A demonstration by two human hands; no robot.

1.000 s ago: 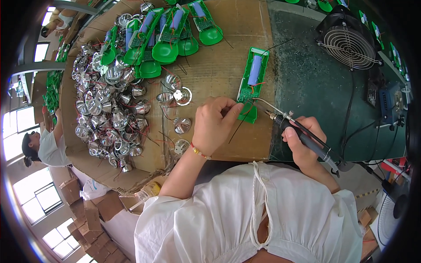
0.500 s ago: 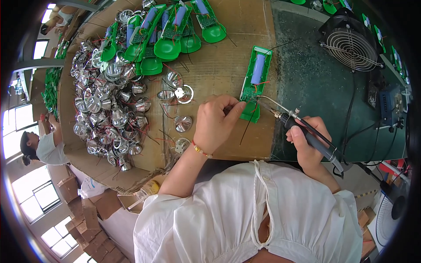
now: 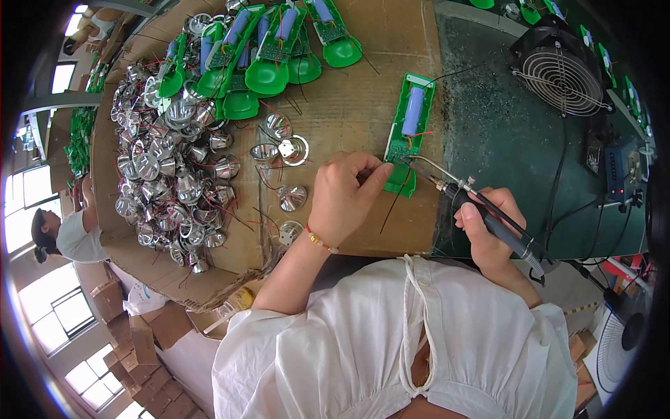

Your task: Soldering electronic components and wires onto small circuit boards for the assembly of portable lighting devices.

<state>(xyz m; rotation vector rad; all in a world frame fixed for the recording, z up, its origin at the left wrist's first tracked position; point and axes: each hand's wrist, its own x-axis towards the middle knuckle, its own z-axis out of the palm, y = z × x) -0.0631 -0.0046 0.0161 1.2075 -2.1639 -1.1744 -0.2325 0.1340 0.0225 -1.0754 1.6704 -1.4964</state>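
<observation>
A green plastic housing (image 3: 412,94) lies on the cardboard in front of me, holding a purple battery cell (image 3: 414,112) and a small green circuit board (image 3: 398,151). Thumb and forefinger of my left hand (image 3: 347,190) are pinched together at the board's left edge; what sits between them is hidden. A thin black wire trails below the fingertips. In my right hand (image 3: 494,227) is a soldering iron (image 3: 499,229) with a thin metal tube fixed along it. The tube's bent end reaches the board, while the iron's tip points toward it from the right.
Many silver reflector cups (image 3: 167,167) with wires fill a cardboard box at left. Several green housings (image 3: 269,77) rest above them. Loose reflectors (image 3: 292,198) lie beside my left hand. A fan with a wire guard (image 3: 562,80) and a blue control box (image 3: 615,174) stand right.
The soldering iron's tip has drawn back slightly to the right and down, away from the board. The green housing has shifted a little to the right. My left hand stays pinched.
</observation>
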